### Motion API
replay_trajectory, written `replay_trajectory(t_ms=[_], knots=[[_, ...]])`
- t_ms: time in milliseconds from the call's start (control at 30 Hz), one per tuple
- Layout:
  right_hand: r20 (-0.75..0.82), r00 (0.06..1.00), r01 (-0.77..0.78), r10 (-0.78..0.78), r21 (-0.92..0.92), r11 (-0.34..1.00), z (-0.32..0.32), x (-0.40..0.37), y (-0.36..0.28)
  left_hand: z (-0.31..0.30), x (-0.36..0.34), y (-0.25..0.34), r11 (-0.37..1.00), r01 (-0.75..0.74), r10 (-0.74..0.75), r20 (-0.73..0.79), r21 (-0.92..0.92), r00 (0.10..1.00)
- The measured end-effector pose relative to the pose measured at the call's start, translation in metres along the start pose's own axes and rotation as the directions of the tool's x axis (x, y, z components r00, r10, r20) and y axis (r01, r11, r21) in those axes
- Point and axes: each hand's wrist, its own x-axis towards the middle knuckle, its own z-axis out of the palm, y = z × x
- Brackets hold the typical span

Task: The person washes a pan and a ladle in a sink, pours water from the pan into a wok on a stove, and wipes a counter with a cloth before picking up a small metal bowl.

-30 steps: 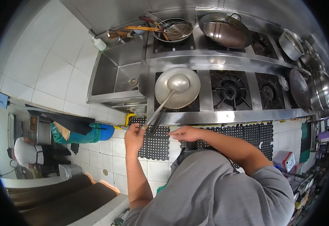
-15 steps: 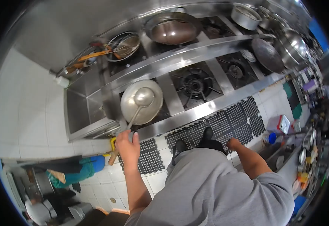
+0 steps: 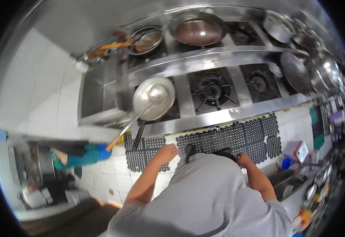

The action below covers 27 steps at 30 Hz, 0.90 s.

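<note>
A metal frying pan (image 3: 142, 94) rests on the front left burner, its black handle (image 3: 139, 136) jutting out over the stove's front edge. In the pan lies a ladle (image 3: 157, 94), its long shaft crossing the rim and ending in a wooden grip beyond the stove. My left hand (image 3: 167, 153) hangs in front of the stove with curled fingers, apart from both handles, and nothing shows in it. Beside my right hip is my right hand (image 3: 242, 160), also curled, touching no kitchenware that I can see.
Front burners (image 3: 212, 91) continue to the right. Behind stand a sieve over a pan (image 3: 146, 41), a large wok (image 3: 199, 32) and a pot (image 3: 279, 27). A steel sink (image 3: 101, 98) adjoins the stove. Black perforated mats (image 3: 227, 136) cover the floor. A red-and-white tin (image 3: 297, 151) is at right.
My left hand has come off the ladle handle and drawn back right, toward my body. The ladle stays in the pan. The view has shifted, and the pan's black handle now shows.
</note>
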Motion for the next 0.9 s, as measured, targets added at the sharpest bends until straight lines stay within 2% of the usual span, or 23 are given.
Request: replay_trajectory(t_ms=[33,100,133,167,233,267,333,367,400,433,467,500,567,667,767,867,900], knots=[[-0.138,0.99,0.04,-0.022,0.129,0.991,0.0,-0.001,0.011,0.003,-0.019,-0.036,0.989,0.064,-0.07,0.043,0.131,0.997],[-0.178,0.982,0.002,0.056,0.307,0.952,-0.007,0.0,0.012,-0.03,-0.067,-0.037,0.867,0.38,-0.411,0.03,0.321,0.911],[-0.192,0.975,-0.027,0.113,0.404,0.915,-0.007,0.0,0.013,-0.046,-0.08,-0.034,0.808,0.494,-0.475,-0.144,0.32,0.868],[-0.137,0.984,-0.052,0.114,0.391,0.919,-0.002,0.003,0.018,-0.06,-0.09,-0.031,0.743,0.596,-0.515,-0.308,0.304,0.8],[-0.036,0.991,-0.109,0.131,0.367,0.924,0.015,0.014,0.037,-0.087,-0.103,-0.029,0.759,0.628,-0.429,-0.595,0.172,0.68],[-0.098,0.995,0.032,-0.003,0.297,0.954,0.024,0.011,0.042,-0.089,-0.099,-0.037,0.79,0.574,-0.283,-0.701,0.216,0.654],[-0.057,0.998,0.037,-0.029,0.138,0.99,0.028,0.005,0.032,-0.087,-0.083,-0.065,0.821,0.467,0.032,-0.843,0.328,0.537],[-0.036,0.999,0.042,-0.04,0.056,0.998,0.029,0.004,0.025,-0.083,-0.071,-0.083,0.9,0.432,-0.235,-0.772,0.057,0.59],[-0.015,0.999,0.049,-0.049,-0.025,0.998,0.029,0.003,0.017,-0.079,-0.057,-0.103,0.882,0.414,-0.458,-0.612,-0.224,0.645],[-0.021,0.997,0.078,-0.079,-0.024,0.997,0.029,0.006,0.008,-0.093,-0.048,-0.088,0.772,0.416,-0.611,-0.383,-0.48,0.693],[-0.031,0.994,0.102,-0.103,-0.027,0.994,0.027,0.009,-0.003,-0.11,-0.052,-0.077,0.844,0.48,-0.535,-0.441,-0.239,0.721],[-0.038,0.99,0.136,-0.137,-0.037,0.99,0.019,0.014,-0.013,-0.109,-0.047,-0.114,0.867,0.493,-0.449,-0.537,-0.069,0.714],[-0.062,0.99,0.126,-0.123,0.047,0.991,0.006,0.014,-0.037,-0.131,-0.054,-0.122,0.886,0.463,-0.376,-0.591,-0.004,0.714],[-0.118,0.987,0.13,-0.112,0.152,0.98,0.012,0.022,-0.057,-0.167,-0.05,-0.132,0.839,0.542,-0.423,-0.574,0.043,0.701],[-0.074,0.986,0.155,-0.148,0.1,0.983,-0.001,-0.002,-0.094,-0.18,-0.04,-0.165,0.816,0.574,-0.426,-0.6,0.069,0.677],[-0.054,0.982,0.185,-0.182,0.067,0.98,0.026,0.005,-0.092,-0.175,-0.037,-0.175,0.821,0.562,-0.373,-0.651,0.101,0.661],[-0.064,0.982,0.184,-0.18,0.052,0.982,0.025,0.0,-0.093,-0.172,-0.039,-0.171,0.839,0.542,-0.391,-0.643,0.045,0.659]])
